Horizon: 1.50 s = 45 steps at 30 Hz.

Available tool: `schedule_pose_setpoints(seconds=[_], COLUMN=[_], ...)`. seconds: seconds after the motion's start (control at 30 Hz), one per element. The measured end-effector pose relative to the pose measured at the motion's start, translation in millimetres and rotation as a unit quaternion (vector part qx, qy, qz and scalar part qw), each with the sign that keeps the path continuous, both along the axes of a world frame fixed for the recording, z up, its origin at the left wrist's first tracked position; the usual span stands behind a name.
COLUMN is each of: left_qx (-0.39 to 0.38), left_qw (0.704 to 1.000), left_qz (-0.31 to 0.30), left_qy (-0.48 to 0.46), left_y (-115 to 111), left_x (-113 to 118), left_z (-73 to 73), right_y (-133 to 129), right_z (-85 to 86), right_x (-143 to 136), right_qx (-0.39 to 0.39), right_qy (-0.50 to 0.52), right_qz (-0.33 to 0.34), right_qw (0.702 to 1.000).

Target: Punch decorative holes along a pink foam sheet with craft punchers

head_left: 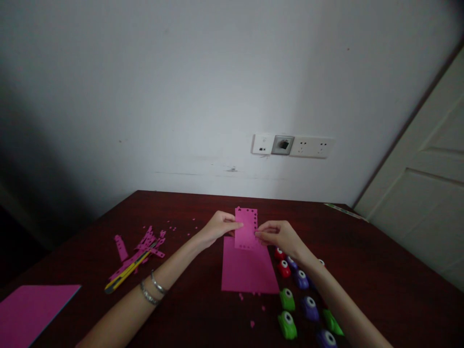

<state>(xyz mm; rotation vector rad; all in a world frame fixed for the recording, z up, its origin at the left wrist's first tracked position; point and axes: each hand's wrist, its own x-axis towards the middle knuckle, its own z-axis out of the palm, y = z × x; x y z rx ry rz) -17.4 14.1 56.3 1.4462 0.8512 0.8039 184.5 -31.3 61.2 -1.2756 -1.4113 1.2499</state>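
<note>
Btwn L/R hands (219, 224) (278, 234), holed pink card (246, 233)

Card (247, 233) blocking centre, punches (288, 301) crowding right, cutter (129, 272) and scraps (148, 239) left, passage over far-right tabletop (384, 275)

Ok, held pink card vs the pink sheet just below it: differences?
Size: the card is smaller than the sheet.
Pose: left hand and right hand hold the card; the sheet lies on the table.
Edges: the card has punched holes along top and right; the sheet shows none.
Both are pink and four-sided.
</note>
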Motion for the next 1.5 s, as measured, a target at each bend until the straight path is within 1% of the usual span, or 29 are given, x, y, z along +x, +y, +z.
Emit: schedule_pose_setpoints(seconds=[0.2,0.43,0.77,0.93,1.03,1.1,1.23,1.4,1.5], left_qx=[-0.021,-0.017,-0.011,0.001,0.006,0.013,0.036,0.096,0.126], left_qw=[0.999,0.999,0.999,0.999,0.999,0.999,0.998,0.992,0.988], left_qz=[-0.006,-0.001,0.014,0.019,0.022,0.026,0.039,0.074,0.084], left_qy=[-0.029,-0.037,-0.030,-0.038,-0.043,-0.040,-0.026,0.020,0.030], left_y=[3,9,7,7,7,6,7,9,10], left_x=[0,-1,1,-1,-3,-5,-7,-12,-15], left_z=[-5.3,-12.7,-10.2,-9.5,-7.8,-6.7,-6.4,-8.1,-9.0], right_y=[2,5,8,4,3,3,5,6,5], right_z=[-3.8,-7.6,-13.3,-8.8,-5.8,-5.3,-6.6,-6.4,-5.0], right_x=[4,4,0,1,3,5,6,7,8], right_qx=[-0.007,0.003,0.066,0.062,0.044,0.032,0.045,0.070,0.080], right_qy=[0.023,0.050,0.024,0.022,0.047,0.069,0.075,0.067,0.061], right_qz=[0.007,-0.001,-0.030,-0.021,-0.005,-0.008,-0.053,-0.080,-0.088], right_qw=[1.000,0.999,0.997,0.998,0.998,0.997,0.995,0.992,0.991])
